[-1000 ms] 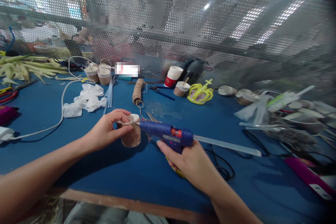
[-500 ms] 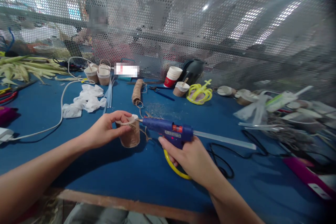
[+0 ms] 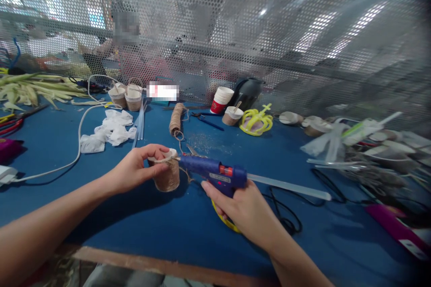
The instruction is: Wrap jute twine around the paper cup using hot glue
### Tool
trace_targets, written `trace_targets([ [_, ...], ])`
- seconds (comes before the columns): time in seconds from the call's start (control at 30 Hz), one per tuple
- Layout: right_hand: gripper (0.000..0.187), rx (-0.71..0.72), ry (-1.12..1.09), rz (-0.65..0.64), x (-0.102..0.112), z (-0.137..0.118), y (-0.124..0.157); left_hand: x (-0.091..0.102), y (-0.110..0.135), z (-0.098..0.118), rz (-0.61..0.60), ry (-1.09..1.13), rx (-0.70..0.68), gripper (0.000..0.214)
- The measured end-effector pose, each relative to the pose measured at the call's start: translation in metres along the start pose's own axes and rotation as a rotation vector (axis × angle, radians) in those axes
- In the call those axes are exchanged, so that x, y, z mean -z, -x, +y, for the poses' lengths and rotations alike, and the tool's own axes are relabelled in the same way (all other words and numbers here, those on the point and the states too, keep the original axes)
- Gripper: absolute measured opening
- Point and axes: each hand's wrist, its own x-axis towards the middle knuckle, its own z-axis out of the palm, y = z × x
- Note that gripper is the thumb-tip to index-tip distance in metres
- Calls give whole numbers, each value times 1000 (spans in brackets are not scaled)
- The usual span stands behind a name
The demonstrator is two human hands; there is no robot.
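Note:
Near the table's front, my left hand (image 3: pixel 144 163) grips the rim of a paper cup (image 3: pixel 168 178) wrapped in brown twine. My right hand (image 3: pixel 240 204) is closed around the handle of a blue hot glue gun (image 3: pixel 215 171). The gun's metal nozzle meets the cup at its upper right side, just under the white rim. Out of the gun's back sticks a long clear glue stick (image 3: pixel 292 187). Scissors (image 3: pixel 191 150), partly hidden, lie behind the gun. A loose twine end trails to the right of the cup.
Behind the cup lies a roll of twine (image 3: pixel 176 119). Crumpled white plastic (image 3: pixel 112 126) and more glue sticks (image 3: pixel 140 121) are left of it. Farther back stand wrapped cups (image 3: pixel 134 98), stacked paper cups (image 3: pixel 222 98) and a yellow crown-shaped piece (image 3: pixel 256 123). A perforated metal screen (image 3: pixel 202 22) closes the back.
The glue gun's back end and my right hand have dropped slightly, and the nozzle has shifted a little left and down along the cup. My left hand keeps its grip.

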Motion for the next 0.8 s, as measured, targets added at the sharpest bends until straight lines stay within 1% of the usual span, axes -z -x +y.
trace_targets([
  [0.17,33,-4,-37,-7,-3,5,1,0,0,-2,3,-9,-1,17],
  [0.27,38,9,-27,5,-4,9,0,0,0,-4,-18,17,-5,18],
  [0.33,37,9,-13,19,-3,10,-1,1,0,-4,-35,50,-8,19],
  [0.5,32,-45,15,4,0,5,-3,2,1,-3,-68,84,12,19],
  [0.7,31,-127,30,18,2,3,-5,2,0,-2,-66,67,24,18],
  [0.8,31,-129,20,18,1,4,-5,2,-1,-4,-77,69,21,19],
])
